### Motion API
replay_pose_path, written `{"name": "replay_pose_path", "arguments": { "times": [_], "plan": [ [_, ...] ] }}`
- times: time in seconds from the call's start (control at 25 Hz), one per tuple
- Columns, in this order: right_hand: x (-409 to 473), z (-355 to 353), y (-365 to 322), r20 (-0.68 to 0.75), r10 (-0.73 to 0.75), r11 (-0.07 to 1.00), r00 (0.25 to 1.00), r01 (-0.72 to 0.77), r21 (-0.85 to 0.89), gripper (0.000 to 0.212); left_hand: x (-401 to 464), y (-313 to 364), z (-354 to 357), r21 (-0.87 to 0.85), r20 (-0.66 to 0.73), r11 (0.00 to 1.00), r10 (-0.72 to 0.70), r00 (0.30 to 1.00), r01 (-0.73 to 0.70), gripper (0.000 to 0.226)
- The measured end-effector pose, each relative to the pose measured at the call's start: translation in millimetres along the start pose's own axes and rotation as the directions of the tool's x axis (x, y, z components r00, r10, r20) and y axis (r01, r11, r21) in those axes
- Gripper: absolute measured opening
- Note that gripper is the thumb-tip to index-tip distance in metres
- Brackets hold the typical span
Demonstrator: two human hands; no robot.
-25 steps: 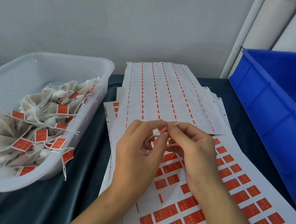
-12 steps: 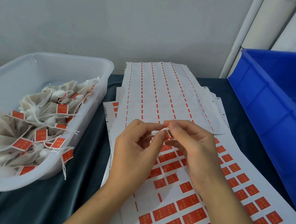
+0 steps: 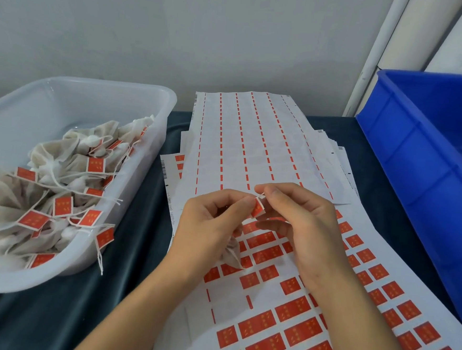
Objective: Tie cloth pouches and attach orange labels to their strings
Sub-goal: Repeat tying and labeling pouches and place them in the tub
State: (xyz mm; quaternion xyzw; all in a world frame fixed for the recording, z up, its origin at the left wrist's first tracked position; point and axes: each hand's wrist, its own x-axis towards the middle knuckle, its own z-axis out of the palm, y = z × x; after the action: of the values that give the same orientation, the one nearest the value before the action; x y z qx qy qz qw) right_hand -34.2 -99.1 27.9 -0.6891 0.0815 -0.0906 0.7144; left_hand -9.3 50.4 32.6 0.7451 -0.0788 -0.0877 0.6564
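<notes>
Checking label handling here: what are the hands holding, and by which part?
Both the left hand and right hand pinch one orange label at its edges; a cloth pouch hangs under the left hand.

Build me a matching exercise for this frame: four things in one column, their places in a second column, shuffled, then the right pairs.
Things
1. orange label
2. tagged pouches
3. blue crate
4. used sheet

Places
A. at the table's right edge
B. piled in the clear tub on the left
C. pinched between the fingertips of the left hand and right hand
D. lying on top of the sheet stack, toward the wall

Pairs: 1-C, 2-B, 3-A, 4-D
</notes>
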Motion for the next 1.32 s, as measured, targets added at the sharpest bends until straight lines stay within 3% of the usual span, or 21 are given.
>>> {"name": "replay_pose_path", "arguments": {
  "times": [1.12, 1.32],
  "plan": [
    [0.4, -0.3, -0.1, -0.047, 0.027, 1.000, 0.999, -0.028, -0.009, 0.016, 1.9, 2.8, -0.9, -0.006, 0.036, 0.998, -0.056, 0.998, 0.057, 0.024],
    [0.6, -1.7, 1.7, -0.001, 0.014, 1.000, 1.000, -0.014, -0.007, 0.017, 2.0, 0.9, 0.3, -0.013, 0.000, 0.998, -0.063, 0.998, 0.063, 0.024]
  ]
}}
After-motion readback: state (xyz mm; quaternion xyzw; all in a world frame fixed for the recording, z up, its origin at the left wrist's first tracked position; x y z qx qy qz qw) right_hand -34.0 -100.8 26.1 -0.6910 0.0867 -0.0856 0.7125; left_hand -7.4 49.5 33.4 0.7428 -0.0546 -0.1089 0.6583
